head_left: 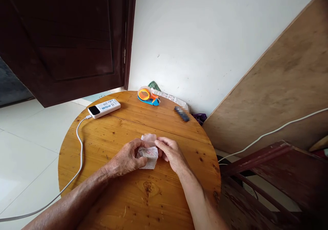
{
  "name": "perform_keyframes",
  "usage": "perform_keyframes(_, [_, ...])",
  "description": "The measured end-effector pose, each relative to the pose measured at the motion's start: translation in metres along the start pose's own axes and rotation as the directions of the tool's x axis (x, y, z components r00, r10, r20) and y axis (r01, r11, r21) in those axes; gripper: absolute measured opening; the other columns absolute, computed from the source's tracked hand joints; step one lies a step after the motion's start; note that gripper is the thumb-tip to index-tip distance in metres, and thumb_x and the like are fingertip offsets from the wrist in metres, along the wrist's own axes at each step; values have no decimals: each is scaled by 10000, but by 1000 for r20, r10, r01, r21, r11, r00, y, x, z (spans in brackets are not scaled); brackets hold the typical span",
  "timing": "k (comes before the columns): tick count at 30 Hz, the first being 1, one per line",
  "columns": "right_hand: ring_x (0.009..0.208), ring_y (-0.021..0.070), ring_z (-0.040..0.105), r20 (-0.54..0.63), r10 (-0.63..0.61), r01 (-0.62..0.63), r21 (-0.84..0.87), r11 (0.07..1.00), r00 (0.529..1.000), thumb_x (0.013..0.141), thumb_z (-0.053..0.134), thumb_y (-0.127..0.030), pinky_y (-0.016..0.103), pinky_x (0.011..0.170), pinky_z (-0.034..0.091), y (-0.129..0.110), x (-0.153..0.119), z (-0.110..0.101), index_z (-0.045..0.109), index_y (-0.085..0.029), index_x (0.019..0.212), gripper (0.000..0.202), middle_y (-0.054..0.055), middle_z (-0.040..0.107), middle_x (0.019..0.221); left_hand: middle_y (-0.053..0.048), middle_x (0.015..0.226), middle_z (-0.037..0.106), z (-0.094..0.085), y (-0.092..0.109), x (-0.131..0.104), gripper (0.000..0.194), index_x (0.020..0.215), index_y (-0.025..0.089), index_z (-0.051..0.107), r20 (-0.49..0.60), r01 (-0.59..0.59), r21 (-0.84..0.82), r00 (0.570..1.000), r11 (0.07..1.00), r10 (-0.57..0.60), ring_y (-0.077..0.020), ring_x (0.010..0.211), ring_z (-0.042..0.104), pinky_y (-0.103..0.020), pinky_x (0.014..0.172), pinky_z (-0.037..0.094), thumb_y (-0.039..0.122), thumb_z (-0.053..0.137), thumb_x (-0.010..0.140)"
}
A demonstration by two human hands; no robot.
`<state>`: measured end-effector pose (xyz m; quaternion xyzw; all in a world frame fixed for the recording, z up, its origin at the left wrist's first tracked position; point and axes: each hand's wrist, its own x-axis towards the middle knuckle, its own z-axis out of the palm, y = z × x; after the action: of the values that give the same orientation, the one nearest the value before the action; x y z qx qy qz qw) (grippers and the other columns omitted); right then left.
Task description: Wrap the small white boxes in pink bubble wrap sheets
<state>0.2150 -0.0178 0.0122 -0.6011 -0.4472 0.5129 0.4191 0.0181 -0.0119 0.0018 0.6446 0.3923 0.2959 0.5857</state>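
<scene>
Holding a small translucent plastic box (148,159), the left hand (130,157) is grasping it from its own side, the thumb lying along the near side and the fingers curling over the back. The box is standing between the two hands, low over the round wooden worktop (102,134); whether it is resting there cannot be confirmed. A translucent flap (149,138) is standing up at the side of the box away from the person. The right hand (172,152) is touching that flap's right edge with thumb and bent fingers; whether it is pinching cannot be told.

Well beyond the left hand and further left, a white power bank (105,108) is lying with a white cable (81,148) plugged in. Directly beyond both hands, an orange-and-blue tape dispenser (148,96) is standing near the far rim. Beyond the right hand, a dark slim object (181,113) is lying, pixelated past identification.
</scene>
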Motion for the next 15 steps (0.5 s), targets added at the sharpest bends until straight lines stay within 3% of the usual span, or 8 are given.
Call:
perform_keyframes(4, [452,77,358,9,-6,5,57,998,1000,663,762,-488,199,398,188,-2,0,3,692,-177,825,358,-69,480,510,-4,853,640,0,1,-1,344,1043,159,626,-23,-11,39,1000,999,12,-160,734,567,-257,647,449,178,606,699])
perform_keyframes(8, [539,105,421,11,-131,130,21,991,991,689,749,-456,220,481,314,-3,-2,4,675,-198,687,268,-44,529,567,-11,867,648,-2,4,0,360,1043,165,646,-46,-13,101,999,995,18,-174,764,574,-267,675,454,216,628,687])
perform_keyframes(11, [646,135,500,11,-219,218,20,976,976,714,722,-414,252,620,400,-6,-5,6,674,-204,674,219,-26,603,662,-17,888,663,-3,3,1,381,1063,166,644,-39,-15,85,999,996,18,-184,790,584,-275,699,463,231,629,688])
perform_keyframes(15, [679,144,535,61,-228,221,107,970,972,711,726,-387,269,685,421,-6,-8,9,653,-203,721,199,-25,635,706,-10,849,647,-3,2,3,404,1089,154,629,-8,-4,21,1000,1000,4,-167,741,570,-266,667,455,257,622,698])
